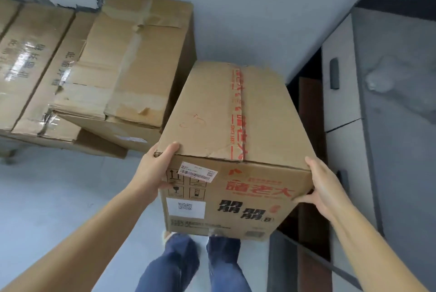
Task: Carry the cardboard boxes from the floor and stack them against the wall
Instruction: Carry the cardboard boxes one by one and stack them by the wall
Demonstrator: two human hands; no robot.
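Observation:
A brown cardboard box [212,112] with red printed tape along its top and black and red print on its near face is held up in front of me, above my legs. My left hand [157,169] grips its near left corner, thumb on the top edge. My right hand [323,188] grips the near right corner, thumb on the near face and fingers along the right side. Its far end points toward the pale wall [247,20].
A worn taped box [132,60] lies on top of flat long boxes [30,67] at the left, against the wall. A grey cabinet [389,103] with drawer handles stands at the right, brown boards [309,150] leaning beside it. Pale floor [47,197] lies at the left.

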